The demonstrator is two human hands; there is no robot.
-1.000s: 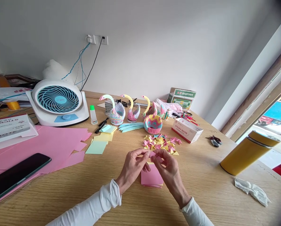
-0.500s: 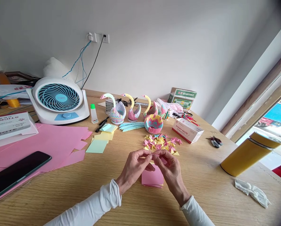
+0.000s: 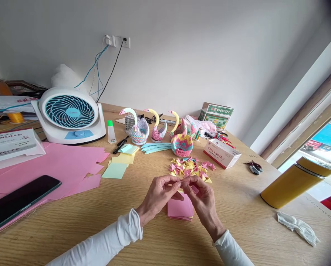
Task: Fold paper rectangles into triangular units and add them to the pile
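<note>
My left hand (image 3: 162, 194) and my right hand (image 3: 200, 194) meet at the fingertips, thumbs against forefingers. Between them they pinch a small piece of pink paper (image 3: 194, 189), mostly covered by the fingers, so its folds cannot be made out. Under the hands lies a stack of pink paper squares (image 3: 179, 208). Just beyond the fingertips spreads a heap of small folded paper triangles (image 3: 189, 168) in pink, yellow and blue. Behind the heap sits a round pink, yellow and blue bowl (image 3: 181, 145) built of folded pieces.
Several folded-paper swans (image 3: 139, 131) stand at the back. A sticky-note box (image 3: 222, 153), scissors (image 3: 254, 167) and a yellow flask (image 3: 295, 183) are on the right. To the left are a fan (image 3: 71, 118), a phone (image 3: 21, 203), pink sheets (image 3: 79, 166), sticky notes (image 3: 114, 170) and a glue bottle (image 3: 111, 132).
The view has shifted very slightly. Both hands keep nearly the same pose, with their fingertips still together on the pink paper.
</note>
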